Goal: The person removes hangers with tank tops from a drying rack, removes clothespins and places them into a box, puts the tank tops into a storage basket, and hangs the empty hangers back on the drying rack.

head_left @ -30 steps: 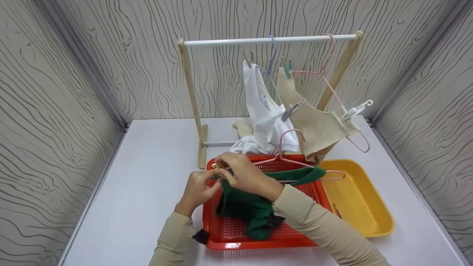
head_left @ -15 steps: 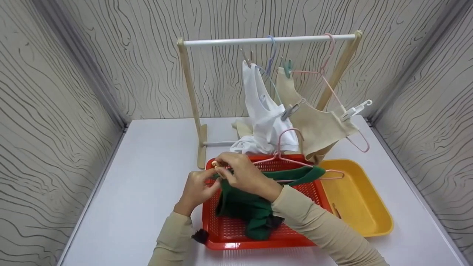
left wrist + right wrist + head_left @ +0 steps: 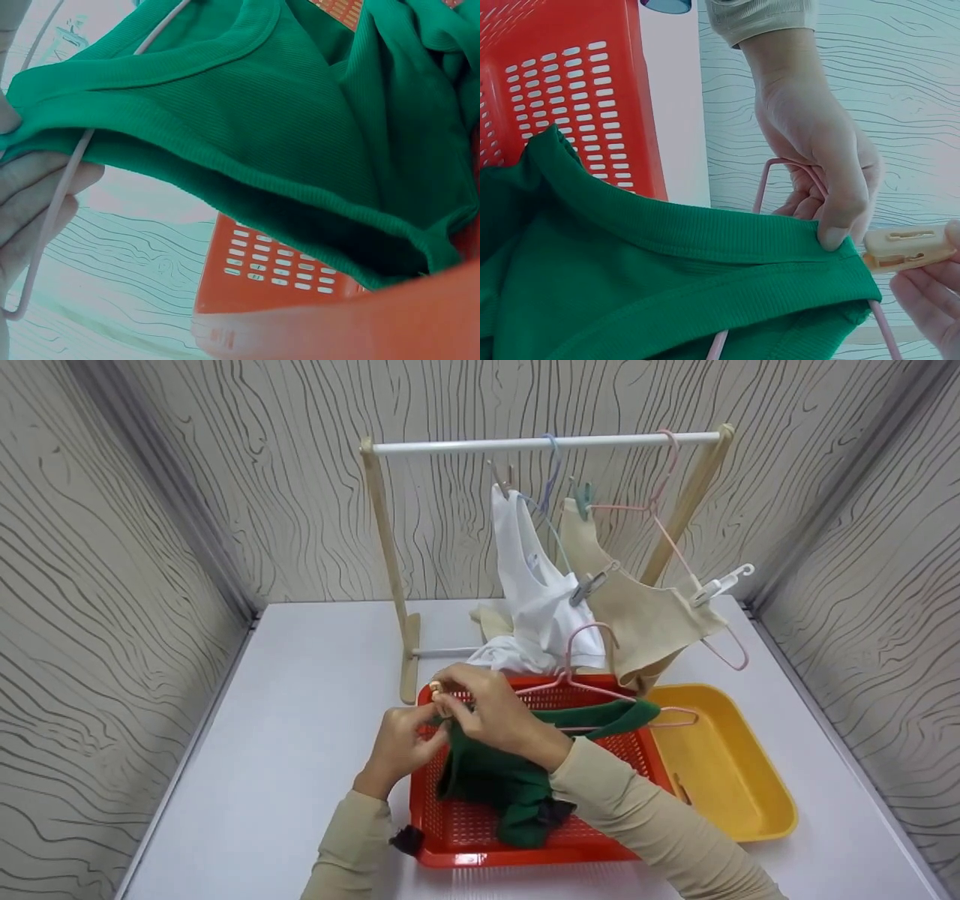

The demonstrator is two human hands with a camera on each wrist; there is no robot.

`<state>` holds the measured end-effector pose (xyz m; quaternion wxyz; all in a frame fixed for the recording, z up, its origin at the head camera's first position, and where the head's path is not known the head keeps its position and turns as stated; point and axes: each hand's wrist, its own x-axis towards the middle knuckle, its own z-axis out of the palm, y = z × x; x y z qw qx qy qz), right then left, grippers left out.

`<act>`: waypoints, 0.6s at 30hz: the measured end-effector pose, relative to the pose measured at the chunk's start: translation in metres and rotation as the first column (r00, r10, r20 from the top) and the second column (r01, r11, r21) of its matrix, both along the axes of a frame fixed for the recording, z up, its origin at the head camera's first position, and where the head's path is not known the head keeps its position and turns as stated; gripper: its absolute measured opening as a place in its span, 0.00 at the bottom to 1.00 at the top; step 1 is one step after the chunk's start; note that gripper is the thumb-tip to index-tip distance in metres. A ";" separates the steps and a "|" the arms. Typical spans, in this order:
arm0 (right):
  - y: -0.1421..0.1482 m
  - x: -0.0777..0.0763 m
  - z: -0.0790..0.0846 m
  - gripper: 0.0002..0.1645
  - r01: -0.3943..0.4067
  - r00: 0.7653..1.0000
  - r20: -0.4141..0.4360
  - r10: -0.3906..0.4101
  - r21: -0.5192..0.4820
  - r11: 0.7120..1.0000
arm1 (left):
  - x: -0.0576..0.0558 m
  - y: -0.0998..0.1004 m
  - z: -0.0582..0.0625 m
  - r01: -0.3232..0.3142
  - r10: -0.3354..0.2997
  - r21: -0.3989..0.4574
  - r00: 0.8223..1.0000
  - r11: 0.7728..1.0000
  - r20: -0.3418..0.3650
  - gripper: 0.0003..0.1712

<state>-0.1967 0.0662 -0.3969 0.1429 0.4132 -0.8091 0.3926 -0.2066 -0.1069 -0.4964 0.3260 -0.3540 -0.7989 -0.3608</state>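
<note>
My left hand (image 3: pixel 401 742) pinches the shoulder strap of a green ribbed tank top (image 3: pixel 247 112) together with a pink hanger (image 3: pixel 887 330). In the right wrist view, its thumb presses on the strap near the hanger's end. My right hand (image 3: pixel 495 712) grips a pale tan clothespin (image 3: pixel 909 246) by one end. The clothespin's other end points at the strap's edge; whether it touches the fabric I cannot tell. The top's other strap lies over the hanger's right arm, and its body droops into the red basket (image 3: pixel 540 855).
A yellow tray (image 3: pixel 739 780) with a small dark item stands right of the basket. Behind is a rack (image 3: pixel 465 447) bearing a white top (image 3: pixel 536 585) and a beige top (image 3: pixel 637 615), pegged on hangers. A black piece (image 3: pixel 407 840) sits at the basket's left corner.
My right hand has risen slightly, and the clothespin in its fingers has tilted more upright. My left hand and the green tank top stay nearly still.
</note>
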 end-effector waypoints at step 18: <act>0.007 0.008 -0.006 0.19 -0.006 0.999 0.054 0.007 -0.008 1.000 | -0.001 0.000 0.000 0.012 -0.012 0.025 1.000 1.000 0.019 0.05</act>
